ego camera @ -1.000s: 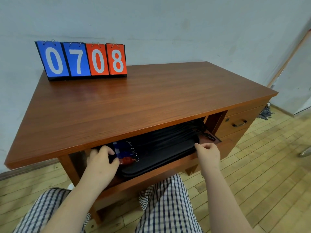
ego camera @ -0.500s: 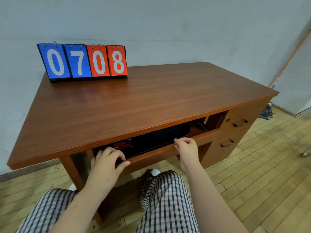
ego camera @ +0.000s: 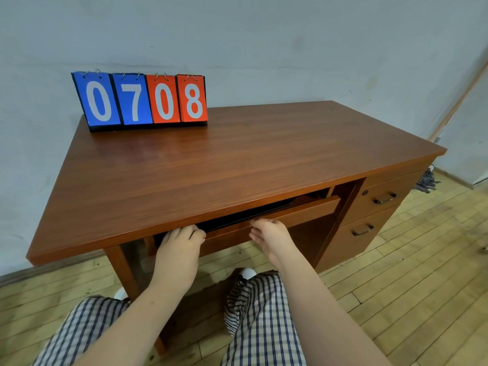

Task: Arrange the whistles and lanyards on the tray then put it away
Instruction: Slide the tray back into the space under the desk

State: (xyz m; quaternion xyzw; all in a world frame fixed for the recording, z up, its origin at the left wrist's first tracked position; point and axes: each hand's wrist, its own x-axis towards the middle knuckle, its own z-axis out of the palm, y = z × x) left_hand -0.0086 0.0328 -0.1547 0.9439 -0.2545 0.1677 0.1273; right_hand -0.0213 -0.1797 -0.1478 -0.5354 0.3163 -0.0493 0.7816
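Drawer (ego camera: 303, 215) now further under the desk (ego camera: 237, 159) than before, black tray (ego camera: 248, 215) a sliver inside it, left grip (ego camera: 182, 240) curled over the drawer front, right grip (ego camera: 270, 235) loose, fingers flat against it

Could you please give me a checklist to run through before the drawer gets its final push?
1. Black tray inside the drawer: ok.
2. Whistles and lanyards settled on the tray: cannot tell, hidden under the desktop.
3. Left hand fingers clear of the gap: not ok, they curl over the drawer's front edge.
4. Right hand pushing on the drawer front: ok.
5. Drawer fully shut: not ok, it projects.
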